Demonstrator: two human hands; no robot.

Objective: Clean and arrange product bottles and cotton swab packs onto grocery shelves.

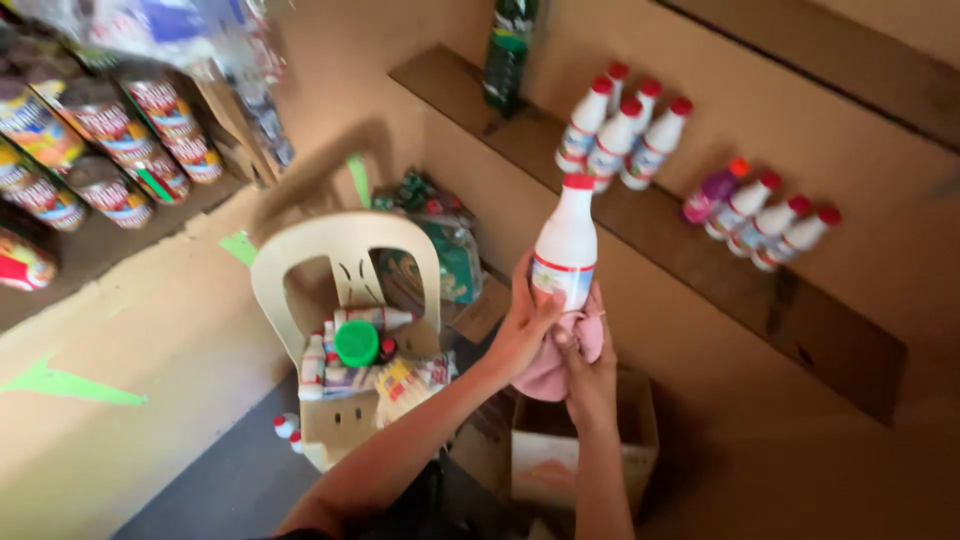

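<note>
White red-capped bottle (566, 245) stands upright above the cardboard box (560, 455), left hand (522, 330) fingers wrapped around its base, right hand (588, 375) fingers pinching a pink cloth (560, 362) against it. Best kept steady while wiping around the label.

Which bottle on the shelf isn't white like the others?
The pink bottle with the orange cap, at the left end of the lower shelf group; its neighbours are white with red caps.

White bottle (566, 243) with red cap and red-and-blue label band, pink cloth (556, 362), cream plastic chair (340, 262), green round lid (356, 343), white red-capped bottles (620, 130) on brown shelf (720, 270), one purple bottle (712, 190) with orange cap, dark green bottle (508, 50), tan cardboard box (570, 455)
</note>
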